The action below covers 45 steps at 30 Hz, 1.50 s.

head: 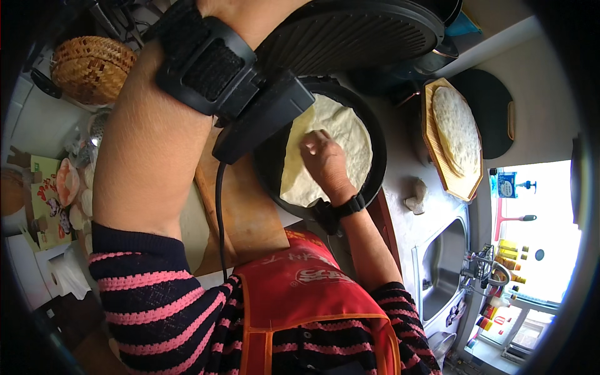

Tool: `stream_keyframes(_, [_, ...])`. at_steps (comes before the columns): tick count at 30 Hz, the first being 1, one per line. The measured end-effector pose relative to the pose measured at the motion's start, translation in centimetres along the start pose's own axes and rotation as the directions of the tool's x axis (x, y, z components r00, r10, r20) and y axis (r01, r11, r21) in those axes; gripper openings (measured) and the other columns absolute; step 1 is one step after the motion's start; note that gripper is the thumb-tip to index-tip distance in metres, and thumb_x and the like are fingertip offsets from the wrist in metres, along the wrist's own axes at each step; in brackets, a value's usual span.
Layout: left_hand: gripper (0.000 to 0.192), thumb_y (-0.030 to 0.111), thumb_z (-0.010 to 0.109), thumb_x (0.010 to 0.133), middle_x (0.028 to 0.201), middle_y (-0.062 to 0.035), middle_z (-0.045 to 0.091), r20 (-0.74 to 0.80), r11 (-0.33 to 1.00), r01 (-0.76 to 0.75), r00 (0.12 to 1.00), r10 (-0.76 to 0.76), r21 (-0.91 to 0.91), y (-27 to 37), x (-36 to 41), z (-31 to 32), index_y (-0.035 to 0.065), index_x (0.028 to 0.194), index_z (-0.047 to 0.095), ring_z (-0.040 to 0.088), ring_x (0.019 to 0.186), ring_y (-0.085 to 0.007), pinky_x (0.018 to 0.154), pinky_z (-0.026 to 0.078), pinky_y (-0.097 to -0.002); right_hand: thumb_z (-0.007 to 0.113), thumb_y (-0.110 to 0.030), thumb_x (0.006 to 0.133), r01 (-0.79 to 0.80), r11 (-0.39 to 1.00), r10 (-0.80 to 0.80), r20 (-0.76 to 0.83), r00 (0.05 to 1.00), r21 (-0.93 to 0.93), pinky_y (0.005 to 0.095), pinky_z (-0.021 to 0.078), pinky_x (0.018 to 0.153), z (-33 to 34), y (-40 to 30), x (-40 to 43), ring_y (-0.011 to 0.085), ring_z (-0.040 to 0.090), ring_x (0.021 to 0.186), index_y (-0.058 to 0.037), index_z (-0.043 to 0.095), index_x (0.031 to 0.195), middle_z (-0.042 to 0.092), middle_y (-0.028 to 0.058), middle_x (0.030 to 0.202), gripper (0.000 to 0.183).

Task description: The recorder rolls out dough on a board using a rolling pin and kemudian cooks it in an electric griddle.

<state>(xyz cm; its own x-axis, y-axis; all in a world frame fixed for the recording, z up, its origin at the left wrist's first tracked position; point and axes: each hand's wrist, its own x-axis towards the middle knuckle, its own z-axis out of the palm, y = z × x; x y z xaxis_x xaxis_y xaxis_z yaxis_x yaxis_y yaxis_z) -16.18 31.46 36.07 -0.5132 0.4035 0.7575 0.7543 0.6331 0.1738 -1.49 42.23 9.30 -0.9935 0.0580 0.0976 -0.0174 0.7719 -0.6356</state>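
A large, thin, pale flatbread lies in a round black electric griddle with its ribbed lid raised. My right hand is over the flatbread, fingers curled and blurred; whether they pinch the dough or only touch it is unclear. The flatbread's left part looks smoother and yellower. My left hand is out of view past the top edge; its forearm, with a black strap and device, crosses in front of the lid. Left of the griddle, a wooden board carries a sheet of pale dough, partly hidden by my arm.
Right of the griddle, flatbread rests on an octagonal woven tray. A sink and faucet are nearer me. A woven basket stands upper left, a paper roll lower left. A black cable hangs beside my left arm.
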Motion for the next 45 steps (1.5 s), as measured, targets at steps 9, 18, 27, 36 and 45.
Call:
stream_keyframes(9, [0.026,0.017,0.053,0.086,0.083,-0.0272,0.063,-0.005,1.000,-0.016,1.000,0.016,-0.008,0.2,0.0,0.7,-0.0074,0.085,0.063,0.063,0.084,-0.0383,0.080,0.051,-0.0436,0.055,-0.045,0.087,0.025,0.839,0.071,0.155,0.985,-0.543,0.0560,0.0171,0.109,0.7,3.6,-2.2,0.0407,0.019,0.138,-0.0159,0.035,0.142,0.027,0.0175,0.149,0.066])
stream_keyframes(18, [0.024,0.017,0.055,0.084,0.080,-0.0258,0.062,-0.159,0.989,-0.136,0.977,0.143,0.055,-0.7,-0.2,0.8,-0.0057,0.082,0.062,0.063,0.082,-0.0384,0.079,0.051,-0.0436,0.052,-0.052,0.086,-0.004,0.849,0.089,0.135,0.987,-0.529,0.0603,0.0176,0.106,0.9,6.3,-2.1,0.0396,0.020,0.138,-0.0198,0.034,0.143,0.026,0.0136,0.150,0.068])
stream_keyframes(27, [0.021,0.015,0.057,0.086,0.079,-0.0230,0.062,-0.148,0.997,-0.082,0.985,0.083,0.015,1.2,-1.4,0.0,-0.0051,0.082,0.061,0.064,0.078,-0.0346,0.076,0.052,-0.0424,0.055,-0.050,0.085,0.008,0.860,0.083,0.156,0.984,-0.510,0.0593,0.0191,0.107,0.6,5.1,-2.9,0.0404,0.021,0.137,-0.0165,0.035,0.142,0.027,0.0147,0.149,0.070])
stream_keyframes(36, [0.019,0.014,0.065,0.077,0.081,-0.0061,0.054,-0.107,0.981,-0.143,0.982,0.157,0.132,9.1,-11.4,-0.3,0.0029,0.092,0.062,0.052,0.070,-0.0217,0.058,0.043,-0.0325,0.065,-0.014,0.083,0.051,0.954,-0.142,0.297,0.944,0.295,0.0360,0.0523,0.066,-5.9,2.1,-13.3,0.0313,0.065,0.077,-0.0011,0.060,0.101,0.065,0.0163,0.088,0.022])
stream_keyframes(45, [0.020,0.010,0.062,0.074,0.079,-0.0027,0.050,0.224,0.994,-0.077,0.970,0.092,-0.076,18.8,-29.3,3.4,0.0029,0.093,0.062,0.052,0.078,-0.0177,0.068,0.042,-0.0324,0.063,-0.018,0.083,-0.163,0.972,0.068,0.462,0.884,0.169,0.0393,0.0508,0.066,-8.2,12.1,-21.4,0.0342,0.064,0.078,-0.0040,0.064,0.093,0.065,0.0172,0.087,0.018])
